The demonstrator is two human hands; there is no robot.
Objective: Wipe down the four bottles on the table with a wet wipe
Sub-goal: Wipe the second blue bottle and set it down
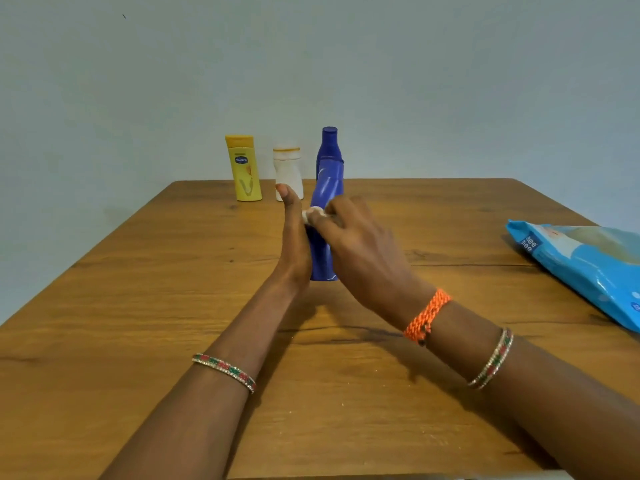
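Note:
My left hand [294, 237] grips a blue bottle [322, 258] from its left side, thumb pointing up, above the middle of the wooden table [138, 306]. My right hand [356, 244] pinches a crumpled white wet wipe [313, 213] and presses it against the upper part of that bottle. At the far edge stand a yellow bottle [245, 169], a white bottle [288, 168] and a second blue bottle [329, 147]. The held bottle hides the lower part of that second blue bottle.
A light blue pack of wet wipes [585, 268] lies at the table's right edge, partly out of view. A plain wall rises right behind the table's far edge.

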